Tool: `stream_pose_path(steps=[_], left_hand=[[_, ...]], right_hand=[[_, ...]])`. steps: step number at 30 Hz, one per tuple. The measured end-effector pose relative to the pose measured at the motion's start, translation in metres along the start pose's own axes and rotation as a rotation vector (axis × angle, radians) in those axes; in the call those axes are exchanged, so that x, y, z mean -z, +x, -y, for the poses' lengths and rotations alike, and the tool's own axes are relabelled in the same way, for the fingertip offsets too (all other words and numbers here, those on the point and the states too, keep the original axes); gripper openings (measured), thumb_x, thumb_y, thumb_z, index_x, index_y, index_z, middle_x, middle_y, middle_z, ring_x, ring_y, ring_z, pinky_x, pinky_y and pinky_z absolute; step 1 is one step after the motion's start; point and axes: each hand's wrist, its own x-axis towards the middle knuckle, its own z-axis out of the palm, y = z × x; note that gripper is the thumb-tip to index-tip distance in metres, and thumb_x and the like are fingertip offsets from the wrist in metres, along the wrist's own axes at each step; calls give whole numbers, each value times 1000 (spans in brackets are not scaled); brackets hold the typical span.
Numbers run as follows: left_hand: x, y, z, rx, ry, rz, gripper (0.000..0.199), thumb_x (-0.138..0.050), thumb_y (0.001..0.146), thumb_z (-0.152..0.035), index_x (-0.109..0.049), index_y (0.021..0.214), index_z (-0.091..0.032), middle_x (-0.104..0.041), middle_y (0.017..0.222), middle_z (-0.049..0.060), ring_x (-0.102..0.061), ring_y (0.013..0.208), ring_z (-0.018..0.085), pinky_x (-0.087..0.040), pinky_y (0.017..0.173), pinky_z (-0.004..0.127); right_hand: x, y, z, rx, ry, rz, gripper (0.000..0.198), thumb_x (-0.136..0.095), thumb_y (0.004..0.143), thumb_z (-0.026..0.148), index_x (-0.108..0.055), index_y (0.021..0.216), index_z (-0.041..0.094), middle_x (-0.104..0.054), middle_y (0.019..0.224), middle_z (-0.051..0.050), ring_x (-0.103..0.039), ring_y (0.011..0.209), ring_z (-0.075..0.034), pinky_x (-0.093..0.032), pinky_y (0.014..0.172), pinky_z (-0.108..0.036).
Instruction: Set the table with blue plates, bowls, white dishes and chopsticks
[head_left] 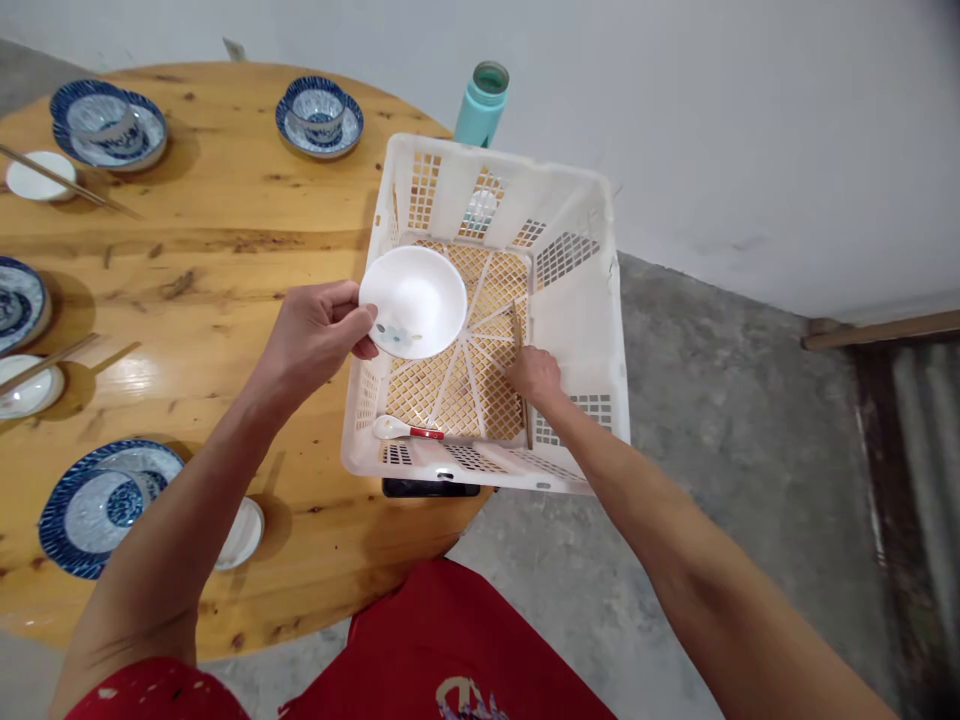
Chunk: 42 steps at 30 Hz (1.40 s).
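Observation:
My left hand [319,325] pinches the rim of a small white bowl [424,290] with a leaf pattern, tilted so its inside shows. The bowl is over the left part of a white plastic basket [577,300]. Inside the basket, my right hand [536,374] is closed around thin brown chopsticks [517,325] along the right side of the floor; whether there is one or two I cannot tell. A white spoon [394,428] with a red handle lies at the basket's near left corner, apart from both hands.
The basket stands at the right edge of a round wooden table [225,250]. Behind it is a turquoise bottle [480,110]; a dark flat object [431,488] shows under its near edge. Blue-patterned plates and bowls [319,118], and white bowls [41,178] with chopsticks, stand leftward.

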Motion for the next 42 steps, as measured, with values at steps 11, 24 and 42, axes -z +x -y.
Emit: stream_pose_path(steps=[11, 24, 42], left_hand=[[-13, -2, 1, 35, -38, -1, 15, -59, 82, -18, -70, 72, -17, -65, 57, 1, -65, 54, 14, -55, 56, 25], [-14, -2, 5, 41, -37, -49, 12, -61, 80, -22, -69, 71, -18, -64, 54, 0, -63, 52, 13, -55, 54, 23], [-8, 0, 0, 17, -32, -145, 13, -60, 81, -17, -68, 71, -17, -63, 58, -1, -65, 57, 12, -56, 56, 22]], right_hand=[[-2, 0, 1, -106, 65, 13, 48, -63, 89, 25, -53, 131, 3, -67, 122, -26, -66, 115, -33, -53, 92, -40], [-1, 7, 3, -6, 45, -21, 42, -56, 92, 21, -58, 130, 3, -68, 121, -25, -67, 112, -33, -53, 91, -39], [60, 4, 4, 495, 712, -656, 21, -45, 100, 36, -61, 107, 23, -67, 81, -4, -70, 69, -21, -55, 67, -35]])
